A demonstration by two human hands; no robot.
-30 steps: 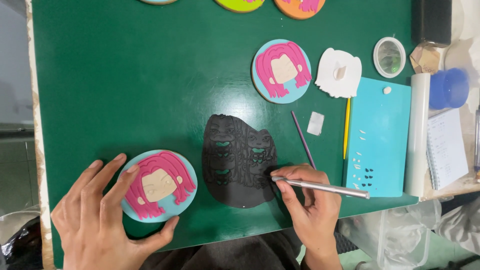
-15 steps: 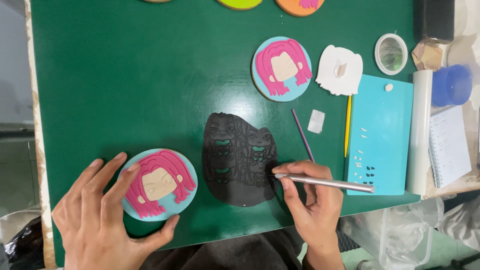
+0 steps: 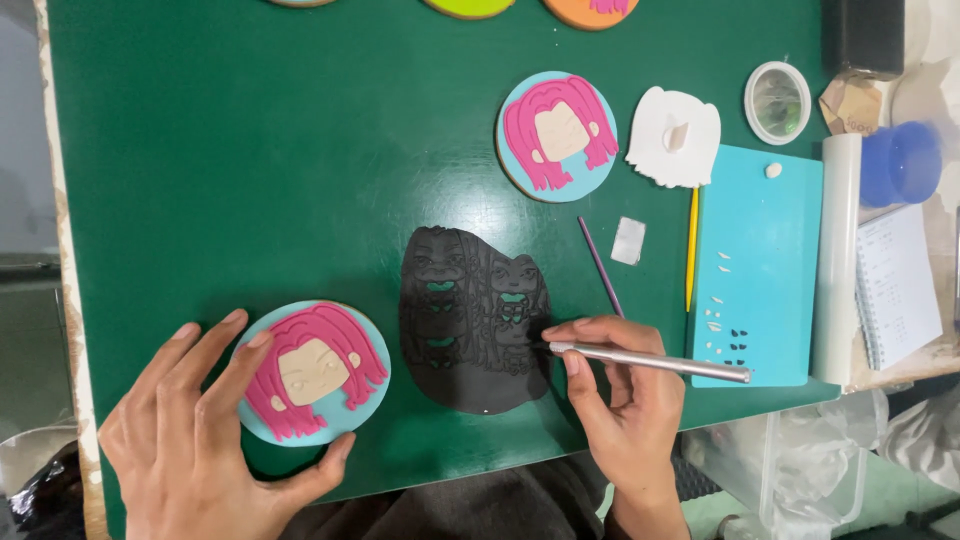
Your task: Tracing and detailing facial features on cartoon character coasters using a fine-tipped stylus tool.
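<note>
— Silver metal first: what is the right hand (image 3: 625,400) doing with that slim tool (image 3: 650,362)?

— Its fingers are pinched round it like a pen, tip on the right edge of the black embossed sheet (image 3: 475,318), which lies flat on the green mat (image 3: 250,170) near the front edge.

— And the left hand (image 3: 190,440)?

— Spread wide, fingers curled round the rim of a turquoise disc with a pink-haired face (image 3: 312,372), thumb at its lower edge. It steadies the disc and does not lift it.

— What could go wrong?

— I judge the black sheet soft and thin; a sideways push from the tip could drag or tear it. The right wrist sits close to the mat's front edge, so a slip could nudge the sheet toward that drop. Pressure from the left fingers could dent the pink hair.

— Further out?

— A purple stick (image 3: 601,267) and a yellow stick (image 3: 691,248) lie just right of the sheet, a small white scrap (image 3: 628,241) between them. Then a turquoise board (image 3: 760,270) with tiny black and white cut bits, easily scattered by a sleeve.

— Room to move?

— Beyond a second pink-haired disc (image 3: 557,136) and a white cut-out (image 3: 673,136), the mat's left and middle lie open. The right is crowded: a roll (image 3: 836,260), notebook (image 3: 897,285), round lidded pot (image 3: 777,101).
</note>
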